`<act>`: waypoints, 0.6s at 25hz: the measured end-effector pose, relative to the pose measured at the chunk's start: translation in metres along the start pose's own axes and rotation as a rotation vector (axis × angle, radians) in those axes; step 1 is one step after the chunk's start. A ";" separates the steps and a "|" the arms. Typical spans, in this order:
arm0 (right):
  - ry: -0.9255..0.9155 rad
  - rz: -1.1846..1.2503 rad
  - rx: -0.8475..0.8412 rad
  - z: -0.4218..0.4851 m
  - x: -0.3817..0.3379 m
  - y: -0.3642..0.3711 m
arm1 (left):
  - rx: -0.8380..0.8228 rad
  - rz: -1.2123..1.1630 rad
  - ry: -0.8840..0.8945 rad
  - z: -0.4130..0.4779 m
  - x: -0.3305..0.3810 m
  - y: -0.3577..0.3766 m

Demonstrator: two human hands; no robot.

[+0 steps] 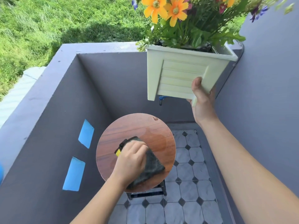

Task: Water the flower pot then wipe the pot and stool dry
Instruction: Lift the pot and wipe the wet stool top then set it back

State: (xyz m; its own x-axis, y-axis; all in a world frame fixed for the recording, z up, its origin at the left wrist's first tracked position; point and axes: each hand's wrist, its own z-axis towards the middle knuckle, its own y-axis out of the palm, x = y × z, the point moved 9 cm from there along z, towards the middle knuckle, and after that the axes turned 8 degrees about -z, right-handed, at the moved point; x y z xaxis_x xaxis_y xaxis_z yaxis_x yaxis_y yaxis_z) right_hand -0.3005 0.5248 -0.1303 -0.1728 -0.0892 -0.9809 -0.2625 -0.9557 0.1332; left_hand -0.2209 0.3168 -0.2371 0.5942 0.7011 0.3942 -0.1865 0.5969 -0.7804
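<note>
A cream square flower pot with orange, pink and purple flowers hangs in the air at upper right, tilted. My right hand grips its lower corner from beneath. Below stands a round wooden stool with a wet patch on its top. My left hand presses a dark grey cloth with a yellow tag onto the stool top, near its front.
Grey balcony walls enclose the stool on the left, back and right; two blue tape patches mark the left wall. The floor has grey tiles with black diamonds. A blue tap shows under the pot. Grass lies beyond the wall.
</note>
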 end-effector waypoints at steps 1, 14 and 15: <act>0.012 0.005 0.001 0.000 0.001 0.000 | -0.168 0.044 0.097 -0.004 0.006 0.019; -0.002 -0.038 0.083 0.026 0.015 -0.034 | -0.586 0.129 0.322 -0.055 0.006 0.064; -0.002 -0.033 0.084 0.028 0.015 -0.035 | -0.588 0.104 0.315 -0.052 0.014 0.073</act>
State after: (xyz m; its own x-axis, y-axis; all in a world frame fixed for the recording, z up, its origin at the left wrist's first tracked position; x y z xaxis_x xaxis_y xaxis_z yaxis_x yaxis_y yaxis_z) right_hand -0.3204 0.5648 -0.1461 -0.1652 -0.0577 -0.9846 -0.3471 -0.9310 0.1128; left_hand -0.1855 0.3502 -0.3142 0.8125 0.5430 0.2123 0.1490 0.1587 -0.9760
